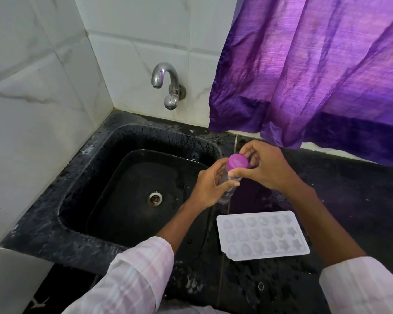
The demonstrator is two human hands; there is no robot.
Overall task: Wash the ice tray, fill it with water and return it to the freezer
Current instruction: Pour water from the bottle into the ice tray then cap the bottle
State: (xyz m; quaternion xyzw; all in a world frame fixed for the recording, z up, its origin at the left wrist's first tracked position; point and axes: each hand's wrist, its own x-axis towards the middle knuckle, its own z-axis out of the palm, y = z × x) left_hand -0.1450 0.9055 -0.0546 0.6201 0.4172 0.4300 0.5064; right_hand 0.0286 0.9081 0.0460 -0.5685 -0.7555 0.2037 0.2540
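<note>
A white ice tray (262,235) with shell and star shaped cups lies flat on the black counter, right of the sink. Above it I hold a clear plastic bottle (226,196) upright. My left hand (210,183) is wrapped around the bottle's body. My right hand (266,166) grips its purple cap (238,162) with the fingertips. The bottle's middle is hidden by my left hand, so I cannot tell how much water is in it.
A black stone sink (95,168) with a metal drain (154,198) lies to the left. A chrome tap (166,85) juts from the white tiled wall, with no water running. A purple curtain (315,71) hangs over the wet black counter (354,200) at the right.
</note>
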